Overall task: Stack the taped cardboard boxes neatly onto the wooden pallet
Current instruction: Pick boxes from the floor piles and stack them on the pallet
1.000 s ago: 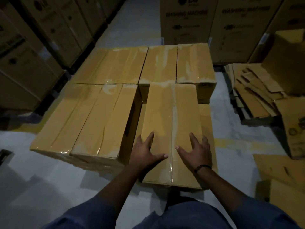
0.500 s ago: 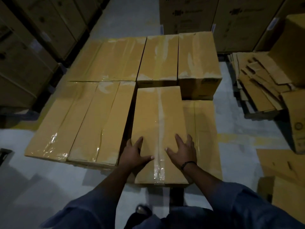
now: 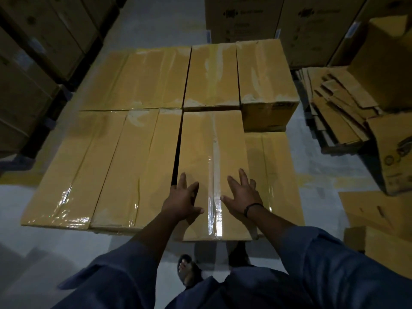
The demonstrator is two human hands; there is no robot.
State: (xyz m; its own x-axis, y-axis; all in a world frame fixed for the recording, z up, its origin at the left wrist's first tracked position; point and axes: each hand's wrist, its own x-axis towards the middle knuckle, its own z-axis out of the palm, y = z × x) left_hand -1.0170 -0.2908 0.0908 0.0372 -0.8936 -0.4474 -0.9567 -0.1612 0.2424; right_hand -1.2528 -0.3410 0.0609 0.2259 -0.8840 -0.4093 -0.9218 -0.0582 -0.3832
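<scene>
A long taped cardboard box [image 3: 207,150] lies in the top layer of the stack in front of me, its far end against the back row. My left hand [image 3: 184,200] lies flat on its near left part, fingers spread. On the near right part my right hand [image 3: 242,195], with a dark wristband, presses flat beside the tape seam. To its left lie more taped boxes [image 3: 133,166]. A lower box [image 3: 276,175] shows to its right, one layer down. The back row [image 3: 209,74] holds several boxes. The pallet is hidden under the stack.
Large printed cartons [image 3: 245,16] stand behind the stack and more [image 3: 33,52] line the left. A pile of flattened cardboard [image 3: 334,112] lies at the right, with loose cartons [image 3: 392,150] nearby. My sandalled foot [image 3: 188,272] stands on the grey floor by the stack's near edge.
The box under my hands has slid forward and left, closing up against the back row and narrowing the gap to the left boxes. Both hands stayed flat on it.
</scene>
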